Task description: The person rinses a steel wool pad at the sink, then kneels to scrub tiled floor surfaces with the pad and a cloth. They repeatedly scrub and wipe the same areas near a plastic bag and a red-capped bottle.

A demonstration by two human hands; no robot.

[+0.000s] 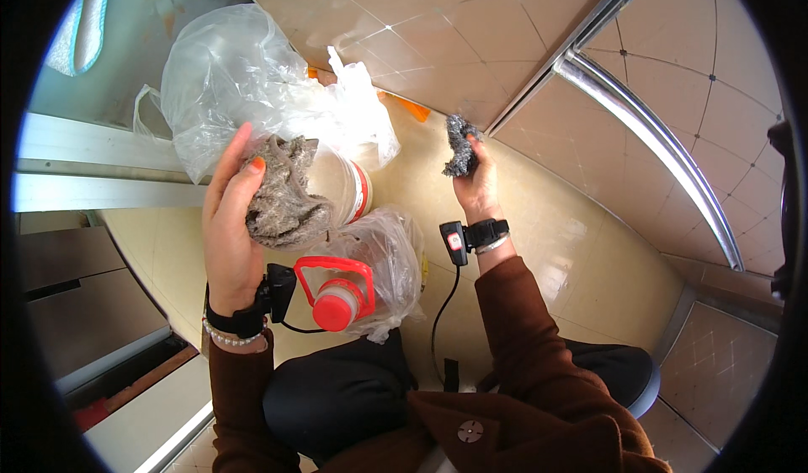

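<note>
A crumpled, grey-brown rag (287, 198) is gripped in my left hand (230, 227), between the thumb and fingers. It is held up over a clear plastic tub with a red-and-white band (358, 189), and covers part of it. My right hand (478, 176) pinches a wad of steel wool (459, 145) close to the base of the tiled wall. Between my knees and the tub stands a plastic jug with a red cap and handle (333, 302), a clear plastic bag (394, 252) around or beside it.
A large, puffed translucent plastic bag (233, 75) lies beyond my left hand, with a white bag (353, 110) beside it. A curved metal rail (663, 151) is fixed to the tiled surface at right. An open drawer or cabinet (95, 283) stands at left. Orange pieces (413, 109) lie along the wall's base.
</note>
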